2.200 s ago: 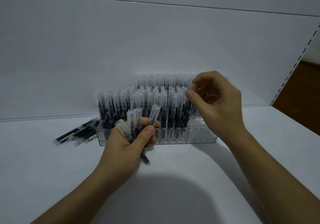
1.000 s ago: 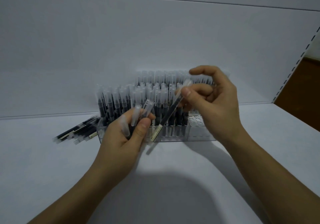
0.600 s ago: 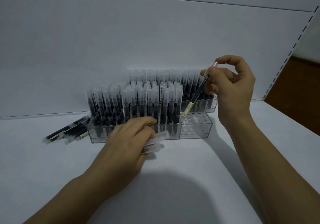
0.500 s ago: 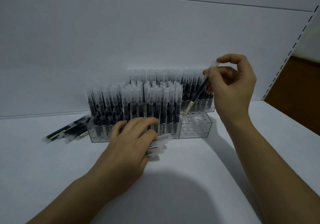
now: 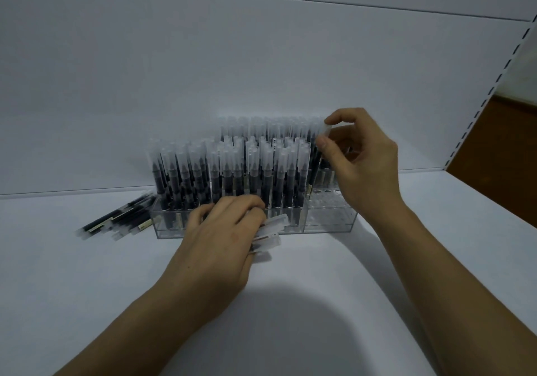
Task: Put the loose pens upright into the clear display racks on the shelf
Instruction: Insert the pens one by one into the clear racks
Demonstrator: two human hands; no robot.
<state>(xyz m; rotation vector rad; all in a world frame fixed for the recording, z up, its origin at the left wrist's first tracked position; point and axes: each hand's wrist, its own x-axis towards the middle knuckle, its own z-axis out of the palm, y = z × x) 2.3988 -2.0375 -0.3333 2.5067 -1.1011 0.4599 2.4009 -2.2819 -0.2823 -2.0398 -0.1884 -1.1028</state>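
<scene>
White shelf board [image 5: 319, 311] fills the lower view, closed behind by a plain white back panel [image 5: 261, 56] and bounded at the right by a slotted upright [image 5: 494, 90]. On it sits the clear front rack [image 5: 331, 224], most of it packed with standing pens [image 5: 232, 172], dark barrels down and frosted caps up, with more ranks rising behind. Only the rack's right end shows empty holes. The right hand [image 5: 366, 166] pinches the cap of 1 pen [image 5: 325, 131] between thumb and forefinger, its other fingers loosely curled. That pen hangs almost upright, leaning slightly, with its lower end down at the edge of the filled block beside the empty holes. I cannot tell whether the tip has entered a hole. The left hand [image 5: 220, 239] lies palm down on the shelf just in front of the rack, fingers curled over a few spare pens [image 5: 270, 230] whose caps stick out to the right. More loose pens [image 5: 116, 221] lie flat in a heap at the rack's left end. My reading is that the step in hand is seating this pen, with much of the loading already done. The next move calls for squaring the barrel over a free hole, lowering it straight until it bottoms out, then letting go without nudging the crowded neighbours, and drawing another pen from the left hand.
</scene>
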